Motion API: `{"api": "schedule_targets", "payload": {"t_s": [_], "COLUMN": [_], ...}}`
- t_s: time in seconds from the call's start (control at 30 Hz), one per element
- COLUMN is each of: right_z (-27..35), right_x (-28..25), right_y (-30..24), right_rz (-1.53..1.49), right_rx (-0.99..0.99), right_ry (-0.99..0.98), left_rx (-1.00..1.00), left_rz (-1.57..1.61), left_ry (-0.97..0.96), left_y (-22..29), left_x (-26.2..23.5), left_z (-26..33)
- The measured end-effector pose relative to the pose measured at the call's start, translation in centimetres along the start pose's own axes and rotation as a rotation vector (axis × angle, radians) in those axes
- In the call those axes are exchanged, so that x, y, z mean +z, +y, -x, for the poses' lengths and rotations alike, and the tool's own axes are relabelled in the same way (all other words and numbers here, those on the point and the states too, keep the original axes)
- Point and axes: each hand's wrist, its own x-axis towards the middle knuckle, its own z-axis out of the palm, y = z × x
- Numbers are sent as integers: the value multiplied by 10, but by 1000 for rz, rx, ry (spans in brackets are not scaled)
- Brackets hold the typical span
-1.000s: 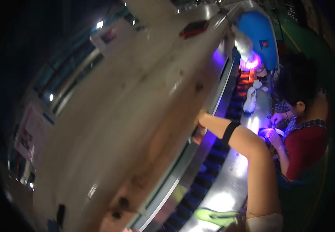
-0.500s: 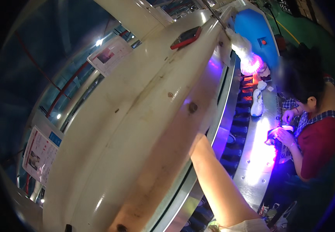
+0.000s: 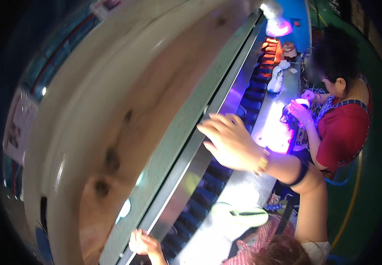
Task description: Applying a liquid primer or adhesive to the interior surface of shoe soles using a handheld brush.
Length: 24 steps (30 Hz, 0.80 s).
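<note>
From the lower right, my right arm reaches across a dark slatted conveyor (image 3: 215, 176), a gold bracelet at the wrist and a dark band on the forearm. My right hand (image 3: 230, 141) hovers over or touches the metal rail (image 3: 186, 165) of the cream machine; its fingers are stretched out with nothing seen in them. At the bottom, my left hand (image 3: 143, 243) is by the same rail, fingers curled together; whether they hold anything is hidden. Pale round-edged pieces (image 3: 124, 210) lie on the grey-green belt (image 3: 171, 141) under the hood. A green-rimmed shoe sole (image 3: 241, 215) is on the metal worktop (image 3: 244, 190).
The curved cream hood (image 3: 85, 88) fills the left. Across the worktop a person in red (image 3: 345, 128) handles a shoe part under bright violet light. A white shoe (image 3: 278, 77) stands farther up, near a glowing lamp (image 3: 278, 27) and a blue panel (image 3: 297, 11).
My view has shifted along the machine. A bare forearm, seemingly my left, had its hand hidden under the hood; now my left hand is low by the rail and my right hand has come in.
</note>
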Motion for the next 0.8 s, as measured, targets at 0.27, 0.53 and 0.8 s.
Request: {"api": "schedule_targets", "payload": {"t_s": [0.27, 0.53, 0.8], "right_z": [233, 388, 383], "right_x": [76, 176, 184], "right_y": [-73, -59, -21], "right_rz": [-1135, -1591, -1440], "right_rx": [553, 2004, 2000], "right_ry": [-1287, -23, 178], "left_rx": [-76, -26, -126], "left_rz": [117, 499, 348], "left_ry": [-154, -379, -450], "left_y": [23, -3, -58], "left_x": [-23, -96, -181], "left_z": [-26, -8, 21]}}
